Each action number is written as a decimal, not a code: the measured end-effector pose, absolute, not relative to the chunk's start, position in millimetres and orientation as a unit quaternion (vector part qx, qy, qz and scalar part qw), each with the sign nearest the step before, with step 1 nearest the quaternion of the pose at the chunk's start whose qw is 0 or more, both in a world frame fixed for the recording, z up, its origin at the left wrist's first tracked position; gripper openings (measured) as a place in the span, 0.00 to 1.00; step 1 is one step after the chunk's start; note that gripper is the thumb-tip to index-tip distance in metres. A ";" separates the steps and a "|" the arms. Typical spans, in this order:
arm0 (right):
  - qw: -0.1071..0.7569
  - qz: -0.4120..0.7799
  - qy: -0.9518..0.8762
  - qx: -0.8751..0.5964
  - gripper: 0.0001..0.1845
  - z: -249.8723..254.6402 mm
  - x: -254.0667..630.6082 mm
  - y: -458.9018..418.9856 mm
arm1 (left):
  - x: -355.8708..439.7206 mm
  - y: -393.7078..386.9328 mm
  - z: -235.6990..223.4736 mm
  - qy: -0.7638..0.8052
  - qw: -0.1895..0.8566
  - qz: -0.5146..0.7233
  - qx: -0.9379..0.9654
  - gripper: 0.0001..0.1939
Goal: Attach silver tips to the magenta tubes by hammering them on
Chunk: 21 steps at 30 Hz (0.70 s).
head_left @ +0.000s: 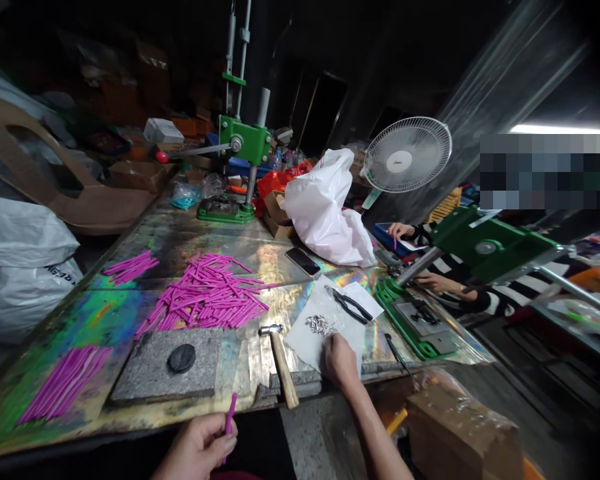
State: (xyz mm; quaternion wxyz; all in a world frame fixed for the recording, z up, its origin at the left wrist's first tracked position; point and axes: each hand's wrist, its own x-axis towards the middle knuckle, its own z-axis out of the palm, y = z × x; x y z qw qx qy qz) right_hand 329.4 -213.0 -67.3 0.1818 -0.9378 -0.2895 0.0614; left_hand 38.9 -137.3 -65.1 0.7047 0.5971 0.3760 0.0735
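Note:
My left hand [200, 445] holds one pink stick [229, 415] upright at the table's near edge. My right hand [339, 360] reaches onto a white sheet [310, 340], its fingers closed beside a small pile of metal pins [321, 325]; whether it pinches one I cannot tell. A wooden-handled hammer [282, 360] lies between my hands. A grey stone slab [153, 370] with a black round disc [181, 358] sits in front of my left hand. A big heap of pink sticks [207, 300] lies beyond it.
More pink stick bundles [63, 383] lie at left. Pliers [350, 303], a phone [303, 261], a white bag [325, 207], two green presses [240, 143] and a fan [407, 155] stand around. Another person's hands [433, 280] work at right.

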 end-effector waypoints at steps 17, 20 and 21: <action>0.566 0.342 -0.346 -0.666 0.13 -19.8 221.7 -212.6 | 58.1 -123.9 -18.1 0.354 0.747 0.251 0.504 0.18; 0.618 0.427 -0.316 -0.580 0.12 -19.4 197.6 -211.2 | 59.1 -127.0 -13.1 0.348 0.779 0.299 0.428 0.16; 0.630 0.445 -0.311 -0.556 0.12 -19.3 190.9 -210.7 | 59.0 -127.9 -11.8 0.346 0.789 0.312 0.401 0.16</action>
